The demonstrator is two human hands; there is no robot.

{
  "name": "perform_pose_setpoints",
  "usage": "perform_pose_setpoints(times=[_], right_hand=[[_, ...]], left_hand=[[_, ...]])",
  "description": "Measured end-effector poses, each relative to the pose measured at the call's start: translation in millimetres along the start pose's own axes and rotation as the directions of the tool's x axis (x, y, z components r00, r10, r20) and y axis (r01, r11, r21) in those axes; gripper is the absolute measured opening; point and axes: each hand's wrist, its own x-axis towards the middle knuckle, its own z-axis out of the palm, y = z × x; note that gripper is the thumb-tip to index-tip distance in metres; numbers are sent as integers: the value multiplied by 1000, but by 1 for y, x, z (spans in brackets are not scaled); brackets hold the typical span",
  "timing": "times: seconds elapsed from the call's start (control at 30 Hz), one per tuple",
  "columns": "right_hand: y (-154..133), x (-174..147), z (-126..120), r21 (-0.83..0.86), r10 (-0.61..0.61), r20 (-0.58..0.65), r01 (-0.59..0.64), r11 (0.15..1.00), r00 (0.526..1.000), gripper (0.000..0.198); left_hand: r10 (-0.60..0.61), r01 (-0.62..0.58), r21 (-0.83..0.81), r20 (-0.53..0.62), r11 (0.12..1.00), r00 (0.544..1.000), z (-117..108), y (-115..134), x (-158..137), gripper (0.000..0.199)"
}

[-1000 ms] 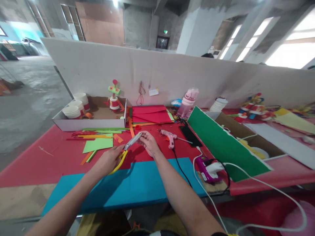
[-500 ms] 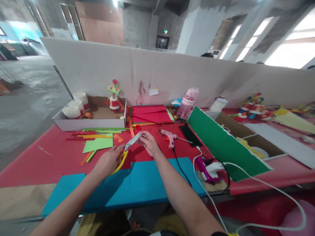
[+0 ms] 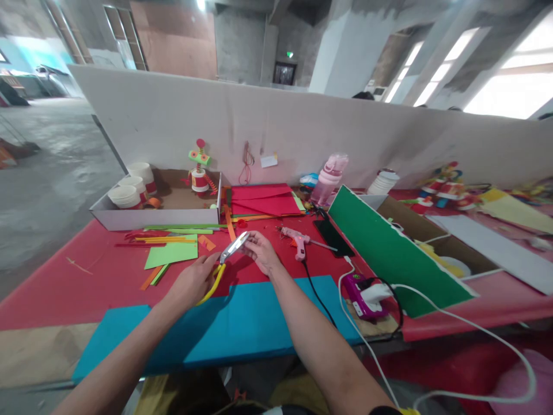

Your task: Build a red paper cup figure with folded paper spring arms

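My left hand (image 3: 199,281) is closed on the yellow-handled scissors (image 3: 234,246), whose metal blades point up and to the right. My right hand (image 3: 258,251) is closed at the blade tips, its fingers pinched together. Whatever sits between those fingers is hidden or too small to name. Both hands are above the red-covered table, just beyond the blue sheet (image 3: 259,317) along the front edge. To the right of my right hand lies a pink glue gun (image 3: 298,241). A light green sheet (image 3: 170,253) and several coloured paper strips (image 3: 166,240) lie left of the scissors.
A shallow box (image 3: 155,218) with paper cups (image 3: 125,197) and a cup figure (image 3: 199,180) stands back left. Red paper (image 3: 268,202) lies behind my hands. At right are a pink bottle (image 3: 330,178), a phone (image 3: 330,236), a green board (image 3: 389,259) and a purple power strip (image 3: 367,300) with cables.
The scissors have turned slightly, and their blades now catch more light. Both hands stay almost in the same place, keeping their grips.
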Motion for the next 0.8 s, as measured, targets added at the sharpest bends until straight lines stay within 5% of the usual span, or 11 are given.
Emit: perform_pose_setpoints(times=[0.33,0.5,0.67,0.8], right_hand=[[0,0,-2,-25,9,6,-9,1000,1000,36],[-2,-1,0,-13,-10,-24,10,1000,1000,39],[0,2,0,-40,-33,-93,29,999,995,34],[5,4,-1,-111,-12,-66,5,994,998,35]], left_hand=[[19,-23,-85,-45,996,999,6,-10,1,49],[-87,91,49,-89,995,992,-10,-24,3,50],[-188,215,192,-151,958,970,-28,-71,11,54],[-86,110,191,-130,975,988,-33,-118,18,60]])
